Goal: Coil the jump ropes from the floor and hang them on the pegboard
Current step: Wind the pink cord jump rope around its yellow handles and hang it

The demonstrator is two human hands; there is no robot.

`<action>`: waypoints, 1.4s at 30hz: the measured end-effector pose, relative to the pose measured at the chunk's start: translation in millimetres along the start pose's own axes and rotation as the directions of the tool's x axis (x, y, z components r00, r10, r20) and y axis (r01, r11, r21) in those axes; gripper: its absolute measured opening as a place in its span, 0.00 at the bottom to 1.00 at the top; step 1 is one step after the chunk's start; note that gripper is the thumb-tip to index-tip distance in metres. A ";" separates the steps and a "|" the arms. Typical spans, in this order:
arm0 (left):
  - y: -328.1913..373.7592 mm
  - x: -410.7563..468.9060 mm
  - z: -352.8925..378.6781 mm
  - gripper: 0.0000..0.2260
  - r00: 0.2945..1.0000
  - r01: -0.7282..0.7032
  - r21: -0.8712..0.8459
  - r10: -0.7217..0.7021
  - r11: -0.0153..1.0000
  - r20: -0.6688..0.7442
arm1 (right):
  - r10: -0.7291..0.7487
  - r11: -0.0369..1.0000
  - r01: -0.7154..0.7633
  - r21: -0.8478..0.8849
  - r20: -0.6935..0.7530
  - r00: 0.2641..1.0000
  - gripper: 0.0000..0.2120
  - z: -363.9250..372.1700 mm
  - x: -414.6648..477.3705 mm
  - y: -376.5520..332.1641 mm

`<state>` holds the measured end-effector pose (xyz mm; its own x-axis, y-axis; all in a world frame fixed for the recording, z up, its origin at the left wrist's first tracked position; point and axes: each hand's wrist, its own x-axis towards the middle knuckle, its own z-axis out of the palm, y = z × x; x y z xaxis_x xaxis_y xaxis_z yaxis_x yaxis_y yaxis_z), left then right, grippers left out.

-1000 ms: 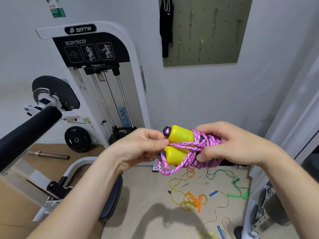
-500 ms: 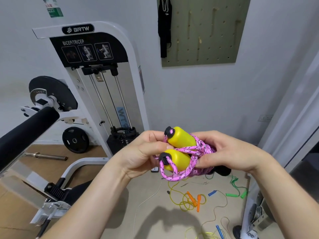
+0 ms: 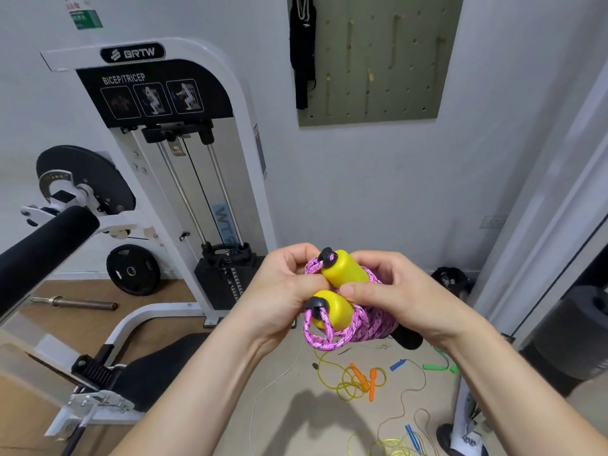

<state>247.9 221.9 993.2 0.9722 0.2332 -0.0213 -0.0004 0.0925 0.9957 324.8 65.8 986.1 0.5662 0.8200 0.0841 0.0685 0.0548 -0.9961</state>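
Grips the coiled pink jump rope (image 3: 365, 327) with both hands, mid-scene, held up well off the floor (image 3: 316, 403). Curls the left hand (image 3: 283, 297) tight round the rope's left end, right by the yellow handles (image 3: 345, 269). Wraps the right hand (image 3: 394, 291) over the bundle, thumb pressed between the two handles. Below, loose on the floor: yellow rope (image 3: 345, 386), green rope (image 3: 434, 367). Pegboard (image 3: 378, 60) high on the far wall, black strap (image 3: 302, 54) hanging at its left edge.
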 end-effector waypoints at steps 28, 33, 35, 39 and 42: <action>5.8 -10.6 0.8 0.19 0.973 -0.166 -0.110 0.181 0.980 0.143 | -0.121 0.591 0.064 0.804 0.010 0.993 0.33 -3.5 10.5 28.9; 24.5 -15.9 6.0 0.14 0.926 -0.322 0.020 0.311 0.946 0.215 | -0.101 0.640 0.089 0.763 -0.032 0.994 0.26 0.5 10.0 26.7; 26.5 -15.5 7.1 0.11 0.919 -0.351 0.073 0.328 0.934 0.220 | -0.128 0.609 0.062 0.791 0.021 0.992 0.26 0.7 10.6 26.1; 44.4 -14.9 1.3 0.20 0.913 -0.382 0.210 0.333 0.900 0.237 | -0.182 0.643 -0.103 0.759 0.282 0.942 0.24 12.5 11.1 20.1; 62.8 -11.3 -13.5 0.21 0.918 -0.394 0.167 0.396 0.904 0.018 | 0.016 0.793 -0.208 0.572 0.321 0.947 0.31 19.5 0.6 10.9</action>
<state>233.7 238.2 1054.7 0.8965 0.2330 0.3768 -0.3441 -0.1695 0.9235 309.9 78.0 974.8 0.2738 0.9602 0.0552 -0.5333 0.1994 -0.8221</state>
